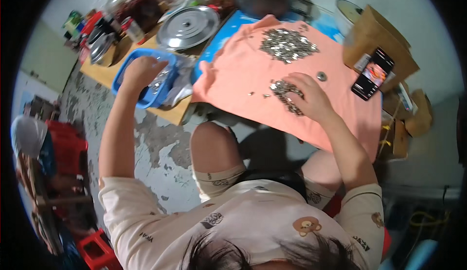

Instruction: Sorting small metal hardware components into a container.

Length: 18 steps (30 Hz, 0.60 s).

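Metal pieces lie under our flat, open right hand for sorting on the salmon cloth, while our left hand, its grip hidden, reaches into the blue basket beside it

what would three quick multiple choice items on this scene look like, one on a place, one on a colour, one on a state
1. Where is the left hand?
A. at the blue basket
B. on the phone
C. on the pot lid

2. What colour is the cloth under the small metal pieces?
A. green
B. salmon pink
C. white

3. How is the phone?
A. face down
B. screen lit
C. screen dark

Answers:
1 A, the hand sits over the basket's rim.
2 B, the pieces lie on a pink cloth, with the right hand resting on a smaller pile.
3 B, its screen shows a bright picture.
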Each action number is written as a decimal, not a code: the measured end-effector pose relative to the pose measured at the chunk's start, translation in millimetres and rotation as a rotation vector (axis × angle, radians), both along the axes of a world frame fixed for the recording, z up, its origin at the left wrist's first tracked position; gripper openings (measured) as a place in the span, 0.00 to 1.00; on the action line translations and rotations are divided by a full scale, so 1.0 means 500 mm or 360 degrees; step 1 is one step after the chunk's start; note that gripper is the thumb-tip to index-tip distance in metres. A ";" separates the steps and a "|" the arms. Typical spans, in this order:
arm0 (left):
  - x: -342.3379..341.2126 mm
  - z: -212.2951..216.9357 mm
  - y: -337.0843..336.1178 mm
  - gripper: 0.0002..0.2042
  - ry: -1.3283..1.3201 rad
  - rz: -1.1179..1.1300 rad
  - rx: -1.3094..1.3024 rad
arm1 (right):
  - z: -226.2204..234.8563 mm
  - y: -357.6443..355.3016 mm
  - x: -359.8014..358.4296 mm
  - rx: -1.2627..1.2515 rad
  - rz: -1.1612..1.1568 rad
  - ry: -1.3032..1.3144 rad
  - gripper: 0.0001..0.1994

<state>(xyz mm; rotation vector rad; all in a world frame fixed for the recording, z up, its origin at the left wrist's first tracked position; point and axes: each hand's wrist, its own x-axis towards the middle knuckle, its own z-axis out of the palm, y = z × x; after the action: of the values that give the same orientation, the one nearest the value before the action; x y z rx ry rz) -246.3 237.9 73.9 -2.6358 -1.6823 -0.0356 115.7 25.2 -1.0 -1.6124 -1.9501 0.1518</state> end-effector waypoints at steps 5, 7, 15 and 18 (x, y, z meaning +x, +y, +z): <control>-0.003 -0.028 0.001 0.20 0.0086 0.0054 0.0140 | 0.008 -0.001 -0.005 -0.0080 -0.0023 -0.0059 0.19; -0.001 -0.034 0.005 0.19 0.0086 0.0055 0.0139 | 0.006 -0.002 -0.004 -0.0081 -0.0019 -0.0072 0.18; 0.020 -0.018 -0.039 0.15 -0.0300 -0.0192 0.0739 | 0.005 -0.009 -0.003 -0.0056 -0.0023 -0.0115 0.17; 0.096 0.006 -0.098 0.17 -0.0797 -0.0553 0.0778 | -0.002 -0.004 0.002 0.0007 -0.0056 -0.0149 0.19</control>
<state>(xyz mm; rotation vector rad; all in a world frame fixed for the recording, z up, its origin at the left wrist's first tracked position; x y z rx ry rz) -198.6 189.0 76.8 -2.5991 -1.0613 -1.0374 116.7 23.2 -2.0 -1.6771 -1.9891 0.0585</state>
